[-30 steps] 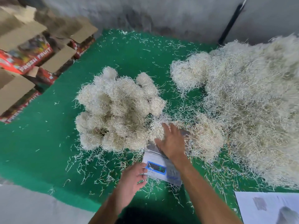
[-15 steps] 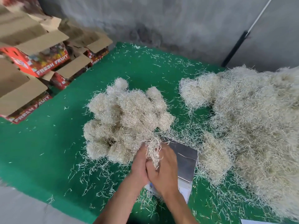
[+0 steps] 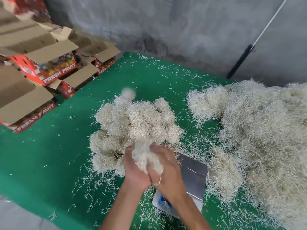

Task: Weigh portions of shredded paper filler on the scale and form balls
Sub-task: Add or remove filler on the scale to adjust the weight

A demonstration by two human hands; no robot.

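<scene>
Both hands hold one blurred wad of shredded paper filler (image 3: pixel 146 157) between them, just above the scale's near left corner. My left hand (image 3: pixel 134 170) cups it from the left and my right hand (image 3: pixel 166 171) grips it from the right. The scale (image 3: pixel 193 178) has a bare steel pan, with its blue display partly hidden under my right wrist. A cluster of several finished paper balls (image 3: pixel 132 125) lies on the green mat (image 3: pixel 49 146) just beyond my hands. A big loose heap of filler (image 3: pixel 259 133) covers the right side.
Open red "FRESH FRUIT" cartons (image 3: pixel 49 70) are stacked at the left. A grey concrete wall (image 3: pixel 182 27) rises behind the mat, with a black-handled pole (image 3: pixel 240 62) leaning on it. Loose paper strands litter the mat around the scale.
My right hand lifted the portion off the scale pan and my left hand left the scale's front to join it. Both now squeeze the wad together. The view tilted upward.
</scene>
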